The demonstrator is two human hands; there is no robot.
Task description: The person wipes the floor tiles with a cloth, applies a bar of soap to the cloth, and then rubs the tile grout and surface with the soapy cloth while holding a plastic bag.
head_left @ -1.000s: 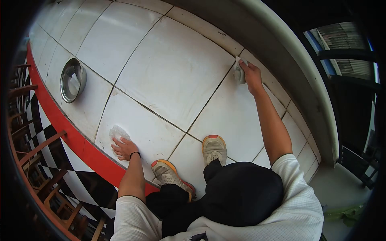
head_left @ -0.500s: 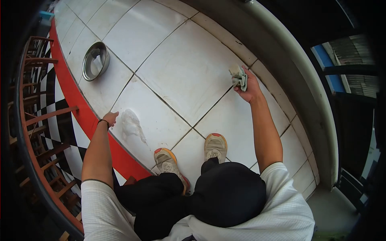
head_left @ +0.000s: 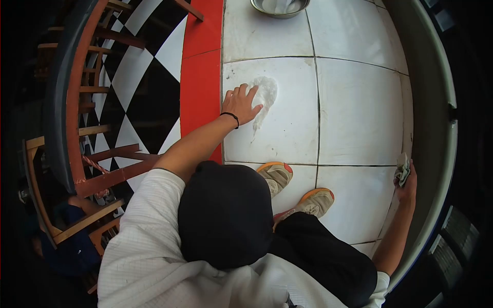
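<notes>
My left hand (head_left: pixel 240 105), with a dark band at the wrist, is spread just over the left edge of a whitish, translucent plastic bag (head_left: pixel 265 95) lying on the white floor tiles. Whether the fingertips touch it I cannot tell. Out at the right, low by the wall, my right hand (head_left: pixel 407 184) is closed around a crumpled greenish-grey cloth (head_left: pixel 402 168). At the top of the view stands a metal bowl (head_left: pixel 280 14) with something pale inside, cut off by the frame edge.
A red strip (head_left: pixel 200 92) borders the tiles on the left, then a black-and-white checkered floor (head_left: pixel 154 92). Wooden furniture (head_left: pixel 110 179) stands at the far left. The curved wall edge (head_left: pixel 446 92) runs down the right. Both shoes (head_left: pixel 276 177) rest below the bag.
The view has turned towards the left. My left hand has opened out and moved to the bag. My right hand, still holding the cloth, now appears lower and further right.
</notes>
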